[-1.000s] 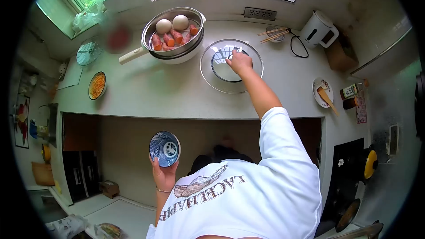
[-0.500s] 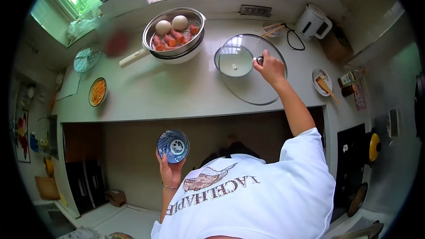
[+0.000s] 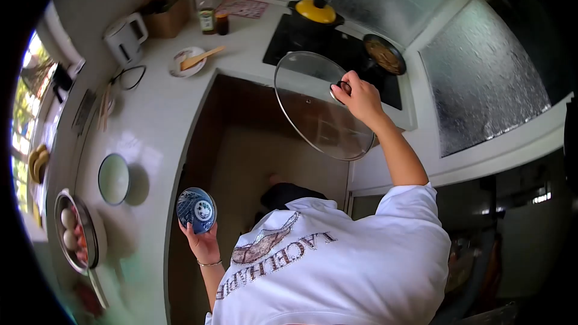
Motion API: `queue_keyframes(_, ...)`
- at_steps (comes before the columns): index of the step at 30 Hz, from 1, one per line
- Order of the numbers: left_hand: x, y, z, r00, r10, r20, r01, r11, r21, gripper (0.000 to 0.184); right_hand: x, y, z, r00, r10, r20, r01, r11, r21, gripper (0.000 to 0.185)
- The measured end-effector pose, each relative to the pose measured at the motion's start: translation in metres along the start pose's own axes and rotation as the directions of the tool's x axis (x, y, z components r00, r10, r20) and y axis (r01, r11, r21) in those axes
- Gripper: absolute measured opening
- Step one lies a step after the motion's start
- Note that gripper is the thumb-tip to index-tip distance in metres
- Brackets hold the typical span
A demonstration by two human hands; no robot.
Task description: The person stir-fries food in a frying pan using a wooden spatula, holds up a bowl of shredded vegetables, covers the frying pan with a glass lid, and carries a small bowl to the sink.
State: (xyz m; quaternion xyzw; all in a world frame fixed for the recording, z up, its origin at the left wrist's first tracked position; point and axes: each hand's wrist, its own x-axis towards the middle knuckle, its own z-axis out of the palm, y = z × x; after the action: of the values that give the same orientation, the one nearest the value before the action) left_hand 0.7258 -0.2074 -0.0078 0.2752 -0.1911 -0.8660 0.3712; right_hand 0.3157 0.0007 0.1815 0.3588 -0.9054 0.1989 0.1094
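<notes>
My right hand [image 3: 359, 97] grips the dark knob of a large glass lid [image 3: 313, 108], which hangs tilted in the air near the stove. My left hand [image 3: 202, 242] holds a blue and white patterned bowl [image 3: 197, 210] by its lower side, with its inside facing the camera. The counter edge is just left of that bowl. A pale green bowl [image 3: 114, 179] stands uncovered on the counter, away from both hands.
A black pot with a yellow lid [image 3: 315, 11] and a pan of food [image 3: 384, 54] are on the stove. The counter holds a plate with a wooden spatula [image 3: 188, 62], a kettle [image 3: 126, 40], bottles [image 3: 206, 14] and a steamer with eggs [image 3: 75, 232].
The view has swung right toward the stove. My right hand has lifted the glass lid off the pale green bowl and carried it away. The blue and white bowl remains in my left hand.
</notes>
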Motion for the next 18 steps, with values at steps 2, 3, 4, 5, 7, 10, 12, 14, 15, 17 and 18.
queue_keyframes(2,0.013,-0.023,0.038,0.998,-0.069,-0.011,0.069,0.997,-0.028,0.045,0.011,0.054,-0.027,0.986,0.166,-0.018,-0.167,0.982,-0.093,0.037)
queue_keyframes(3,0.017,-0.038,0.051,0.995,-0.098,0.017,0.099,0.995,-0.014,0.044,0.010,0.091,-0.035,0.972,0.233,-0.035,-0.235,0.966,-0.104,0.038)
queue_keyframes(4,0.023,-0.053,0.070,0.994,-0.108,0.026,0.108,0.994,0.000,0.044,0.017,0.121,-0.046,0.953,0.298,-0.050,-0.303,0.942,-0.147,0.038)
queue_keyframes(5,0.028,-0.069,0.088,0.990,-0.138,0.013,0.138,0.990,0.020,0.044,0.027,0.161,-0.049,0.944,0.318,-0.092,-0.330,0.929,-0.167,0.038)
queue_keyframes(7,0.037,-0.104,0.110,0.987,-0.158,0.016,0.157,0.987,0.041,0.044,0.038,0.232,-0.051,0.924,0.350,-0.153,-0.376,0.904,-0.205,0.040)
queue_keyframes(10,0.061,-0.155,0.155,0.987,-0.158,0.014,0.157,0.985,0.067,0.043,0.080,0.334,-0.047,0.883,0.443,-0.151,-0.468,0.843,-0.264,0.042)
queue_keyframes(12,0.073,-0.185,0.177,0.986,-0.162,0.041,0.161,0.987,0.014,0.038,0.109,0.398,-0.037,0.878,0.459,-0.135,-0.477,0.819,-0.317,0.042)
queue_keyframes(14,0.087,-0.210,0.203,0.988,-0.147,0.039,0.147,0.989,0.003,0.036,0.141,0.449,-0.024,0.875,0.464,-0.136,-0.480,0.797,-0.366,0.043)
queue_keyframes(15,0.091,-0.218,0.218,0.989,-0.140,0.042,0.140,0.990,0.005,0.036,0.155,0.469,-0.018,0.868,0.478,-0.133,-0.490,0.786,-0.376,0.044)
queue_keyframes(17,0.093,-0.236,0.236,0.991,-0.133,0.033,0.132,0.991,0.023,0.036,0.173,0.507,0.002,0.865,0.491,-0.102,-0.489,0.780,-0.391,0.046)
queue_keyframes(18,0.094,-0.244,0.244,0.992,-0.128,0.017,0.127,0.992,0.020,0.036,0.183,0.522,0.010,0.854,0.513,-0.089,-0.503,0.771,-0.391,0.049)
